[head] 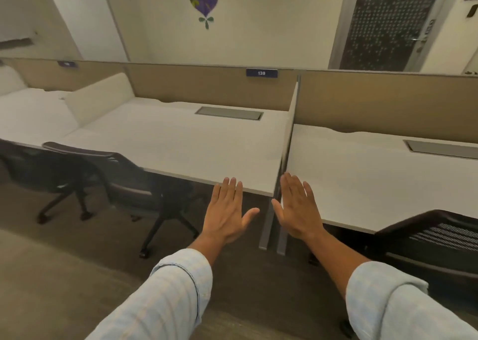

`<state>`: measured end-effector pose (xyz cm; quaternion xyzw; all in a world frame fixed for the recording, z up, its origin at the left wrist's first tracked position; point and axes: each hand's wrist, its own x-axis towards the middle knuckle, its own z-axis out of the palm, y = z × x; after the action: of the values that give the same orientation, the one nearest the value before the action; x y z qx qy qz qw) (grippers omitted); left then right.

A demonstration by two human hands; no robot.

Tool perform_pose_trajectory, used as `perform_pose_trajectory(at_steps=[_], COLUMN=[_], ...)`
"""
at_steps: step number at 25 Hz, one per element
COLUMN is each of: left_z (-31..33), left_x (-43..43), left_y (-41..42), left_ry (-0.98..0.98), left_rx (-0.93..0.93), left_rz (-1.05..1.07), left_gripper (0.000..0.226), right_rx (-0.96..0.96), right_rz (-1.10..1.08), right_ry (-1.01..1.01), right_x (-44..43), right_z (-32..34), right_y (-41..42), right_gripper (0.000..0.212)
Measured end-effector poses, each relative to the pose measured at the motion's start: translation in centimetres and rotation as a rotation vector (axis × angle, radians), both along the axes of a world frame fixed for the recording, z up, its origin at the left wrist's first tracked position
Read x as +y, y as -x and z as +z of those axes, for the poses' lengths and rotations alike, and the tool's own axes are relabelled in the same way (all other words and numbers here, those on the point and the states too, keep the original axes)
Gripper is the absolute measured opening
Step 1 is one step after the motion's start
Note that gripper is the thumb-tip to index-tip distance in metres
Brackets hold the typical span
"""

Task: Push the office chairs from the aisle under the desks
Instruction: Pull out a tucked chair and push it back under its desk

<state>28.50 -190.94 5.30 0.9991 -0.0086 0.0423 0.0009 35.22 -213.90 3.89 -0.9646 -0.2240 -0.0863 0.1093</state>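
Observation:
My left hand [229, 210] and my right hand [297, 208] are held out flat, fingers apart, holding nothing, in front of the edge where two white desks meet. A dark mesh office chair [121, 177] stands at the middle desk [181, 143], its seat partly under the top and its back sticking out into the aisle. Another dark chair [41, 169] stands at the far-left desk. A third dark mesh chair [434, 239] sits at the right desk [375, 174], low on the right, close to my right forearm.
A grey divider panel [288, 143] and its legs separate the middle and right desks. Beige back partitions [207, 86] run behind the desks, with a label reading 139. Grey cable hatches sit in the desktops. A door [388, 24] is at the back right. The floor is dark carpet.

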Motion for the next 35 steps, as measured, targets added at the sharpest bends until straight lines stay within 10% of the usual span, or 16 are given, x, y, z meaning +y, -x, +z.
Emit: perform_pose_trajectory(at_steps=[35], left_z=[0.6], left_x=[61.6], left_y=[-8.8], left_ry=[-0.038], left_rx=[0.009], left_rz=[0.160], left_gripper=[0.110], right_rx=[0.080], right_rz=[0.110], right_ry=[0.034], right_x=[62.2], right_z=[-2.1], right_y=[-12.4], right_gripper=[0.077])
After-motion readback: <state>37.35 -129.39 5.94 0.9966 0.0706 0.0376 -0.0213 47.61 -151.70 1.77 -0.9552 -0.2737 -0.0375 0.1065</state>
